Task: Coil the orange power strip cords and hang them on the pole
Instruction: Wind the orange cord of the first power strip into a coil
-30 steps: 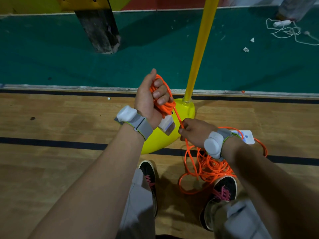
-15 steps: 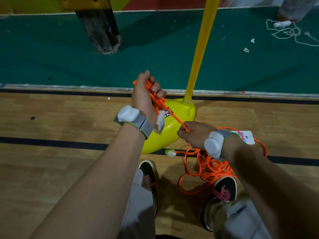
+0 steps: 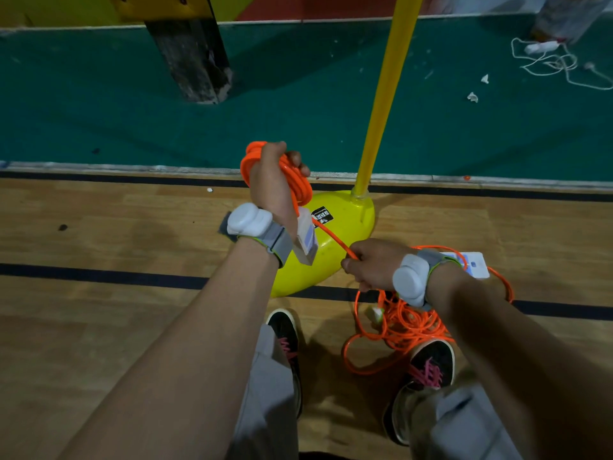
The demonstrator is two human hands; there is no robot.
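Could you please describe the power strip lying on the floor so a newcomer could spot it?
Find the yellow pole and its yellow base on the wooden floor. Right of the base, past the wrist of the right hand, lies a white power strip. Unlike the other strip, which hangs below the left hand, it rests on the floor.

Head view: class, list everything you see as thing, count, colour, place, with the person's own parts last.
orange coil: one, orange, wound round the left hand
loose orange cord: one tangle, orange, wooden floor by the right foot
power strips: two, white, one hanging below the left hand, one on the floor behind the right wrist
pole: one, yellow, upright in a yellow base
white cord: one, white, green floor, far right
paper scraps: two, white, green floor
shoes: two, black, pink laces
wristbands: two, grey-white
left hand: grips the coil
right hand: pinches the cord
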